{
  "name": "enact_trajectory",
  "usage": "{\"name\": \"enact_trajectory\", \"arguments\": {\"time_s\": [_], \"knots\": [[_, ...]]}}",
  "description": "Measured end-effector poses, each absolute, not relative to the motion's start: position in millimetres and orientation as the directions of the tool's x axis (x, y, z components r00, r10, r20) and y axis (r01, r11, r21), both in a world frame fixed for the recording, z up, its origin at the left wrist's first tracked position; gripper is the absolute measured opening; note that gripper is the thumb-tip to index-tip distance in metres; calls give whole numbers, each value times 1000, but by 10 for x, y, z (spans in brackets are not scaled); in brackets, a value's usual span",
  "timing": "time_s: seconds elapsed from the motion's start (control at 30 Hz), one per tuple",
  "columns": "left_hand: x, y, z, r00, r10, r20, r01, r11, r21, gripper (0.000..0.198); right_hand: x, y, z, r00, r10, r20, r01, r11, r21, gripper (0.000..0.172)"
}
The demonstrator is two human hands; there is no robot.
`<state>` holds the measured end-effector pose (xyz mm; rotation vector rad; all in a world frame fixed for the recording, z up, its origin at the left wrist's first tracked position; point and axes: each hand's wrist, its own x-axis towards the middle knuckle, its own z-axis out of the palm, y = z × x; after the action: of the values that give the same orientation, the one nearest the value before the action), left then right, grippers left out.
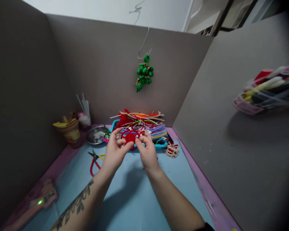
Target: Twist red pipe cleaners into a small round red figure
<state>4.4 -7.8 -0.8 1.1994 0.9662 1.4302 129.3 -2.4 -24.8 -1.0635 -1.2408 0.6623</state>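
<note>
Both of my hands are raised over the blue mat [130, 199] and pinch one small red fuzzy pipe-cleaner piece [130, 137] between them. My left hand [115, 150] grips its left side with thumb and fingers closed. My right hand [146, 150] pinches its right side. Just behind the hands lies a blue tray [162, 145] heaped with coloured pipe cleaners [139, 123].
Red-handled scissors [95, 162] lie left of my hands. A metal dish [96, 134], a yellow-topped jar [68, 130] and a cup with sticks [84, 117] stand at the back left. A small lion figure [171, 149] sits right of the tray. A green ornament [144, 75] hangs above. Grey partition walls enclose the desk.
</note>
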Motion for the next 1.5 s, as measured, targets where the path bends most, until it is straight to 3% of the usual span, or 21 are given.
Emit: {"name": "enact_trajectory", "arguments": {"time_s": [0.33,0.47,0.53,0.6,0.73,0.87,0.97,1.13,1.33,1.5], "knots": [[-1,-73,56,17,992,125,-228,-118,966,72,1263,17,-293,183,917,354,-48,368,-928,25],[-77,-51,123,-3,997,81,-210,-80,974,76,1343,42,-242,258,910,324,-129,365,-922,24],[-110,-39,147,0,998,60,-203,-59,977,78,1421,33,-189,316,874,369,-58,406,-912,19],[-128,-31,159,-8,999,54,-204,-54,978,79,1503,2,-127,320,822,471,124,457,-881,15],[-129,-36,164,-20,997,69,-185,-71,980,78,1616,-72,-36,101,709,698,475,582,-660,21],[-117,-52,157,4,997,83,-162,-81,984,73,1642,-71,-53,-46,614,788,640,624,-449,24],[-115,-52,146,30,995,94,-136,-90,987,70,1638,-40,-93,-78,618,783,687,602,-407,23],[-110,-43,118,67,991,114,-86,-108,990,66,1603,-39,-99,32,627,778,577,624,-527,23],[-98,-70,103,139,986,90,-59,-82,995,64,1531,-74,-85,158,792,590,318,525,-790,15],[-80,-72,99,138,986,96,-56,-89,995,65,1529,-75,-61,94,821,564,331,508,-795,11]]}}
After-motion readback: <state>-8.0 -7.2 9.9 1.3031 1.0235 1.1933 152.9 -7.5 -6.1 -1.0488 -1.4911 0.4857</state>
